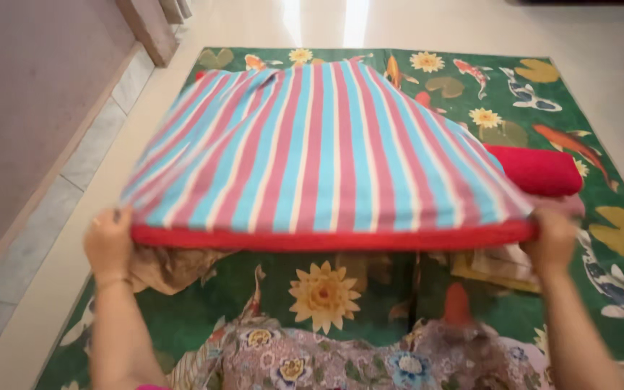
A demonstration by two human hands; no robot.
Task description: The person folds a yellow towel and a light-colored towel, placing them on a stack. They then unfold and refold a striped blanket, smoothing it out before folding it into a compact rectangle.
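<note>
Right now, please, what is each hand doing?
Left hand: closed on the near left corner of the striped cloth.
Right hand: closed on its near right corner.

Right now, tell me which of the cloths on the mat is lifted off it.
The striped cloth with pink, blue and white stripes and a red hem: the left hand and right hand hold its near corners, while the red folded cloth and beige cloth lie flat.

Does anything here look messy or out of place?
Mostly tidy. Both hands, left hand and right hand, hold the striped cloth stretched above the pond-print mat; under it, crumpled beige fabric lies bunched.
</note>
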